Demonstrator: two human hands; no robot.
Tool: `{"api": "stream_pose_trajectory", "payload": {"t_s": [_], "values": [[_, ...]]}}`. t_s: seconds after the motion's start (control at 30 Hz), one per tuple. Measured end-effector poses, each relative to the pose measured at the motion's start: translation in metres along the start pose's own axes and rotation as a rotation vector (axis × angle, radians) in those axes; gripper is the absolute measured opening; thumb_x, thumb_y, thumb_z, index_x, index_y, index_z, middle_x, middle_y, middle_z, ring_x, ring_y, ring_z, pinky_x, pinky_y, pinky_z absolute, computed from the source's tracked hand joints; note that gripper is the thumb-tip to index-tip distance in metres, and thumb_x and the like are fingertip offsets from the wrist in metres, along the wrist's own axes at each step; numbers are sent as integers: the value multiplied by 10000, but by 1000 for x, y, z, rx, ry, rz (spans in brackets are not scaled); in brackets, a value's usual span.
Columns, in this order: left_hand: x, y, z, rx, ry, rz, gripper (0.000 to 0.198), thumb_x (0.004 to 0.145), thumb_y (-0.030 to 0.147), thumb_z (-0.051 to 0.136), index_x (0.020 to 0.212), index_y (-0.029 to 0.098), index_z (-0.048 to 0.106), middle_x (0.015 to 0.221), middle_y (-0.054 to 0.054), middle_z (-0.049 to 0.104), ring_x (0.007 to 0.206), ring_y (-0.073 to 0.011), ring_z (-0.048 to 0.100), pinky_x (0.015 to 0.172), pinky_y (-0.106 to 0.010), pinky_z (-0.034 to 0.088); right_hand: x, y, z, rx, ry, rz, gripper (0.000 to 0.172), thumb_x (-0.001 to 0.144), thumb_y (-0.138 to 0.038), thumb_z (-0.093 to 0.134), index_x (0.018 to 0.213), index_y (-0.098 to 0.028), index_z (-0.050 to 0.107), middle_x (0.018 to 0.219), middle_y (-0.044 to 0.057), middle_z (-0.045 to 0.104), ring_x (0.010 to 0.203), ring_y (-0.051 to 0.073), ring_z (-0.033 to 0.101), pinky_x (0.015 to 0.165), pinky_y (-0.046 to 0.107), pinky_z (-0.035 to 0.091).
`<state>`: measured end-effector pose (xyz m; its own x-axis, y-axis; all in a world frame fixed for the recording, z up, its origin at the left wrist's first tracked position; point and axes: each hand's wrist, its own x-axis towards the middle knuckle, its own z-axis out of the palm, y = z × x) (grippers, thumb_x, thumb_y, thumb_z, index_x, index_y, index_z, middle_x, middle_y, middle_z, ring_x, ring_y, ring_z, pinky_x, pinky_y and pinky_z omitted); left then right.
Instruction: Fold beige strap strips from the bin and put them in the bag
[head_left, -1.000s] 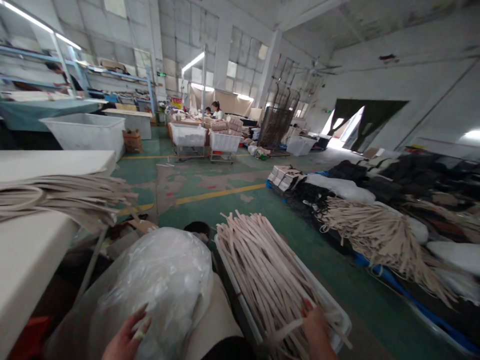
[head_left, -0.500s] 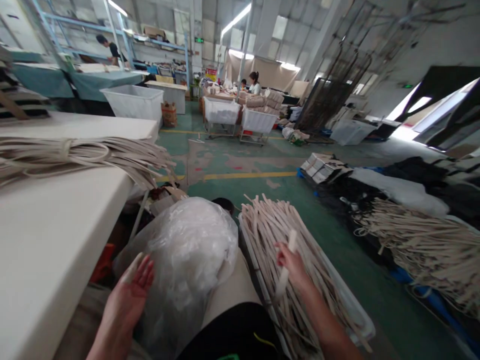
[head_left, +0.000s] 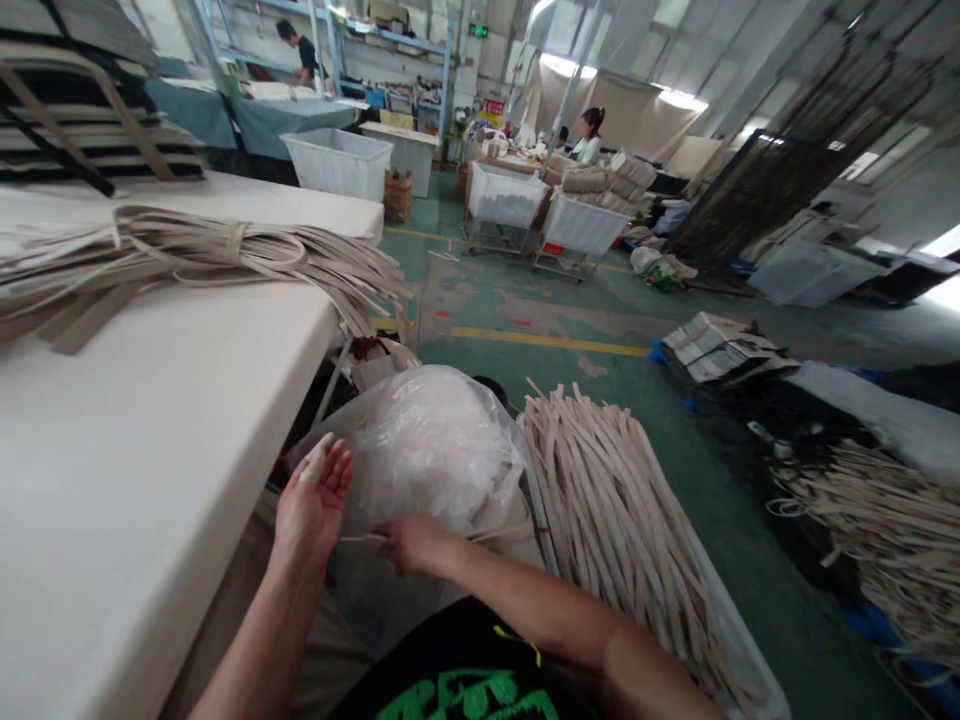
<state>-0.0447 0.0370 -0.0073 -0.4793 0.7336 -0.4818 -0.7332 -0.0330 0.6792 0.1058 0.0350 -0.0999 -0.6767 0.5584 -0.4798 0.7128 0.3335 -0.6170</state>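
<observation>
My left hand [head_left: 315, 490] is raised palm up beside the white table, fingers loosely spread and nothing in it. A pale cover wraps one of its digits. Over my lap, my right hand [head_left: 412, 545] is closed on a beige fabric strip [head_left: 358, 539], seen edge-on and pointing toward my left wrist. Motion smears the right fingers a little. Just beyond both hands bulges a clear plastic bag [head_left: 442, 440] with whitish contents that I cannot make out. To the right, a pile of beige fabric strips [head_left: 600, 480] fills a long pale tray [head_left: 757, 660].
A tied bundle of strips [head_left: 232, 245] lies on the white table [head_left: 187, 400] at left. More strips [head_left: 885, 510] are heaped on the right floor. White bins [head_left: 337, 165] stand farther back, where people [head_left: 589, 140] work at tables.
My right hand has swung left from above the strip tray to my lap, bringing a strip with it. My left hand stays open. The view has turned to the left.
</observation>
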Motion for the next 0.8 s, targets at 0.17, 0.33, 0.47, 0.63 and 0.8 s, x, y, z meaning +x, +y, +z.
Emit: {"api": "stream_pose_trajectory", "payload": {"t_s": [0.17, 0.33, 0.47, 0.63, 0.8], "values": [[-1, 0, 3, 0, -4, -10, 195, 907, 111, 573, 943, 179, 753, 901, -43, 740, 725, -115, 702, 585, -163, 564, 25, 1, 16, -98, 96, 26, 210, 785, -159, 645, 974, -170, 737, 776, 105, 687, 829, 319, 652, 703, 392, 460], [0, -1, 2, -1, -17, -5, 169, 888, 135, 604, 958, 186, 749, 947, -50, 742, 754, -115, 700, 621, -171, 561, 19, 23, 1, -14, 253, 63, 156, 814, -176, 608, 893, -175, 742, 816, 117, 706, 861, 293, 661, 765, 375, 463], [2, -8, 0, 78, -44, -18, 175, 839, 191, 668, 999, 192, 739, 1005, -65, 741, 798, -127, 695, 654, -181, 537, 0, 41, -31, 163, 411, 70, 249, 810, -126, 525, 927, -182, 738, 846, 64, 719, 824, 200, 659, 748, 280, 463], [0, -27, -7, 437, -212, -33, 513, 692, 543, 787, 1067, 198, 721, 1179, -112, 705, 1037, -227, 657, 774, -255, 506, -33, 51, -60, 419, 562, 48, 285, 824, -223, 467, 866, -120, 730, 713, 51, 678, 636, 149, 596, 591, 221, 445], [-7, -56, -15, 750, -439, -177, 684, 696, 749, 651, 952, 123, 753, 1042, -192, 732, 932, -283, 681, 746, -319, 490, -57, 51, -66, 721, 615, -39, 341, 736, -264, 485, 873, -118, 761, 716, 56, 676, 582, 134, 536, 536, 223, 397]]}}
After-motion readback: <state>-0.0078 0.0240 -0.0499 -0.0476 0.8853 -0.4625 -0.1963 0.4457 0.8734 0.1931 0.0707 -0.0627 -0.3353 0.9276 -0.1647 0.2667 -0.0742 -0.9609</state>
